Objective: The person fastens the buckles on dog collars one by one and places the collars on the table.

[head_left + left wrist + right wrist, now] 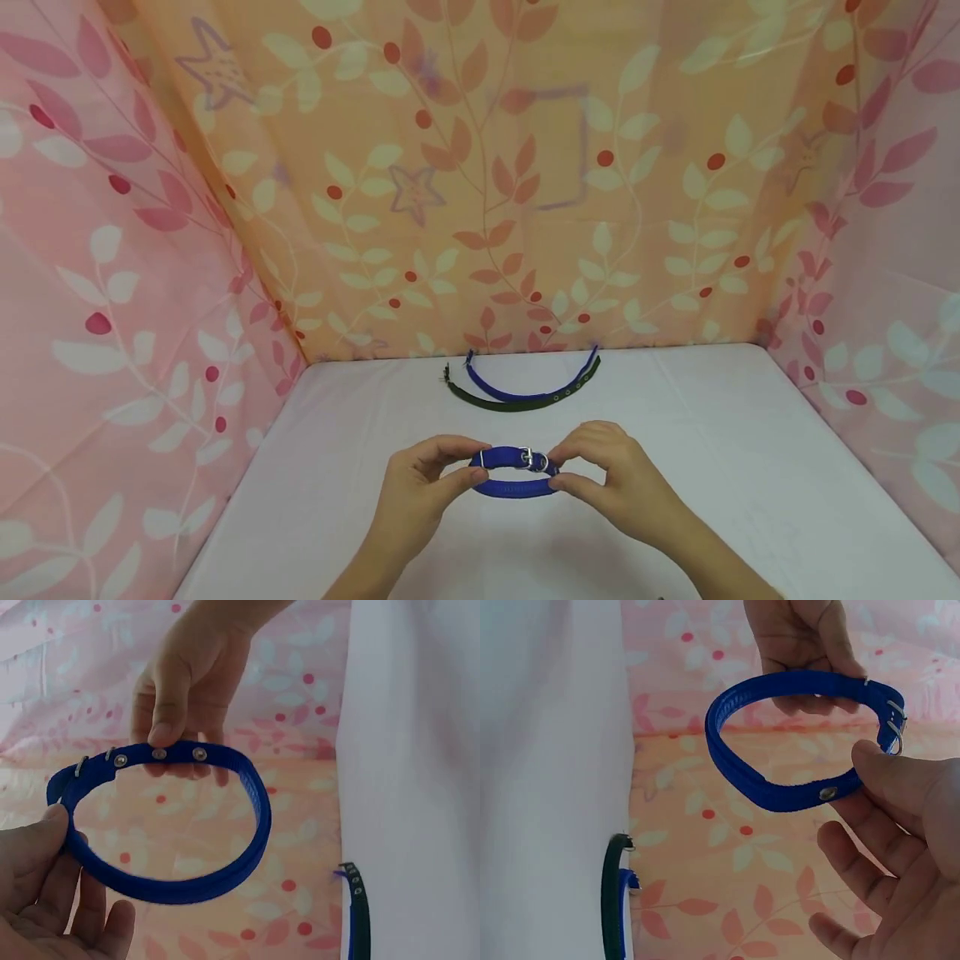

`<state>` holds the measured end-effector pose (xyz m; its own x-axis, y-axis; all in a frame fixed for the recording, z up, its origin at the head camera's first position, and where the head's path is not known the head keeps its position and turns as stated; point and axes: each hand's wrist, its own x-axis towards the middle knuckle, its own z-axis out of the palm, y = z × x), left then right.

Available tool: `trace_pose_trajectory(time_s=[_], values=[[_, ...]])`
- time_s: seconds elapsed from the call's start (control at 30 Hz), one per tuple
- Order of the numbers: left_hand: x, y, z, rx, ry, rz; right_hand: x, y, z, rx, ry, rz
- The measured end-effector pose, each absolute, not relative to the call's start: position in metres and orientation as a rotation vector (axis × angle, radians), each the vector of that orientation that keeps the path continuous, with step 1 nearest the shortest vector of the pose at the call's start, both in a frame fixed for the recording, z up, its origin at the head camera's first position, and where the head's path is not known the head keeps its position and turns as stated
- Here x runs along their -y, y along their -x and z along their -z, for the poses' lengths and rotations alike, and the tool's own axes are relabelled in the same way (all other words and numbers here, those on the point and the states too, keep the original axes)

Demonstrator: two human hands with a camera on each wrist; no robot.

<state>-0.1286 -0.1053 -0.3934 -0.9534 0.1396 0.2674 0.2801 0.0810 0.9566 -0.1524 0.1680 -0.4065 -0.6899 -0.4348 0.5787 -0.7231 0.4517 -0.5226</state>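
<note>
A blue pet collar (516,489), fastened into a loop by its silver buckle (528,457), is held up over the white table between both hands. My left hand (420,479) pinches its left end between thumb and fingers. At the other end, beside the metal D-ring (543,462), my right hand (618,475) pinches the band. Both wrist views show the loop standing wide, and metal eyelets (199,754) line part of the strap in the left one. In the right wrist view the right thumb (870,754) presses on the band near the buckle.
Farther back on the white table (337,442) lie two unfastened collars, a dark green one (502,407) with eyelets and a blue one (495,392) just behind it. Leaf-patterned cloth (480,167) walls the table at the back and on both sides.
</note>
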Motion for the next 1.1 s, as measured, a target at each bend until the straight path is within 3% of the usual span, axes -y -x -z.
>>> trace_pose_trajectory(time_s=[0.5, 0.87, 1.1], values=[[0.122, 0.137, 0.391, 2.405, 0.328, 1.608, -0.175, 0.159, 0.404, 2.272, -0.986, -0.916], [0.118, 0.151, 0.397, 2.558, 0.343, 1.926, -0.172, 0.162, 0.403, 1.99, -1.041, -0.962], [0.125, 0.162, 0.403, 2.739, 0.502, 2.26, -0.169, 0.162, 0.403, 1.876, -1.079, -1.016]])
